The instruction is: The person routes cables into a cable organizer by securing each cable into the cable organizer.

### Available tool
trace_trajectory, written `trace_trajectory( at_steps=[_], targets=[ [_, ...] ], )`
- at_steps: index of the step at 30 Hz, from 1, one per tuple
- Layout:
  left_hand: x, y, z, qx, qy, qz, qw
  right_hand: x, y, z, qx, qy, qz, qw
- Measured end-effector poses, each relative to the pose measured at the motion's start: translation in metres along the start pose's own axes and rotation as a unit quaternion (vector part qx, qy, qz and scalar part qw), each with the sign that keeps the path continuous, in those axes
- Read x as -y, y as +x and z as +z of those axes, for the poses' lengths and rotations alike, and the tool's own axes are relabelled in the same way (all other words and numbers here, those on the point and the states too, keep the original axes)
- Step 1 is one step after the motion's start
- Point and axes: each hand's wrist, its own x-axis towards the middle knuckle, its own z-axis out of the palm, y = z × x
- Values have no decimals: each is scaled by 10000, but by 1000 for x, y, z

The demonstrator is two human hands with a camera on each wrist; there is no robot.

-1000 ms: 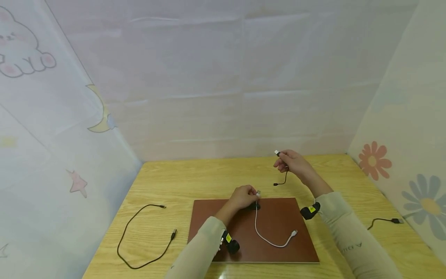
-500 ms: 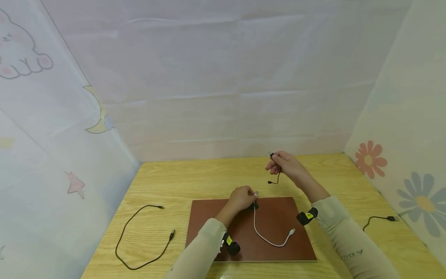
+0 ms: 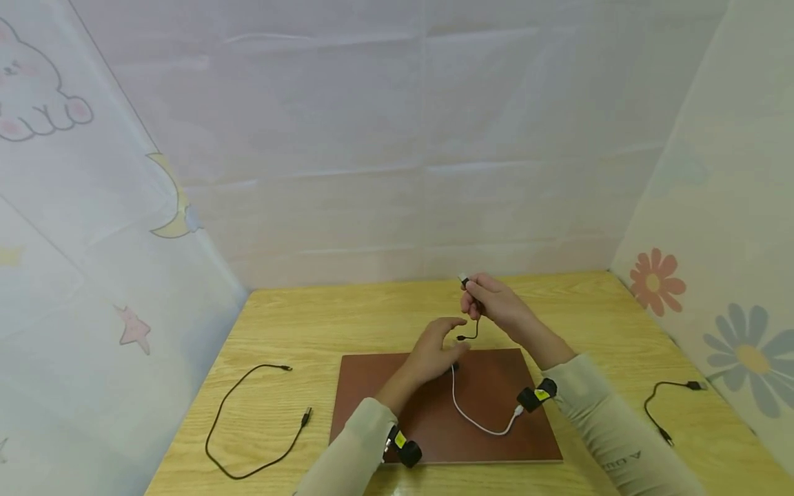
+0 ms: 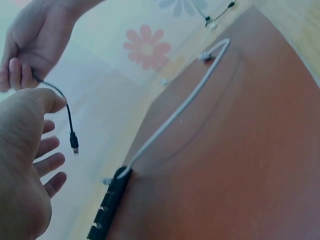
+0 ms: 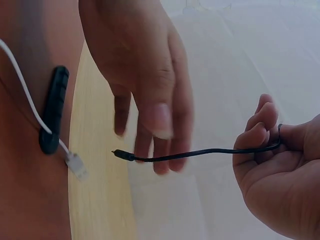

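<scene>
Head view evenly lit; wrist views soft (right dimmer).

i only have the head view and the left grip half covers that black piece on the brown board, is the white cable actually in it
Observer: Yes, the left wrist view shows the white cable running into the end of the black strip.
Operator: ok and where's its hidden plug
Observer: The right wrist view shows the white plug jutting past the edge of the brown board.
Operator: what about the black plug hanging from the right grip, is it capped
Observer: No, the left wrist view shows a bare metal tip on the black plug.
</scene>
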Motion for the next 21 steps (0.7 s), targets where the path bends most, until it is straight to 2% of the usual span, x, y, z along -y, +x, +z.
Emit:
trace_trajectory(
  at_steps=[2, 5, 7, 10, 12, 16, 21],
  targets=[
    [-3, -1, 0, 63, -57, 112, 9999, 0, 1, 4, 34, 184, -14, 9998],
    [-6, -4, 2, 168, -292, 89, 9994, -3, 2, 7, 51, 413, -21, 9991],
    [-6, -8, 3, 166, -487, 38, 9987, -6, 3, 7, 23, 459, -10, 9989],
    [-3, -14, 5, 101, -522, 42, 9986, -13, 5, 5, -73, 436, 118, 9990],
    [-3, -19, 4, 50, -281, 113, 9995, -19, 6, 3, -149, 380, 244, 9989],
    [-3, -27, 0, 42, 596, 358, 9976, -33, 10, -2, -245, 187, 505, 9982],
    [-4, -37, -7, 122, 1635, 646, 9844, -46, 19, -2, -238, -214, 743, 9967]
  ],
)
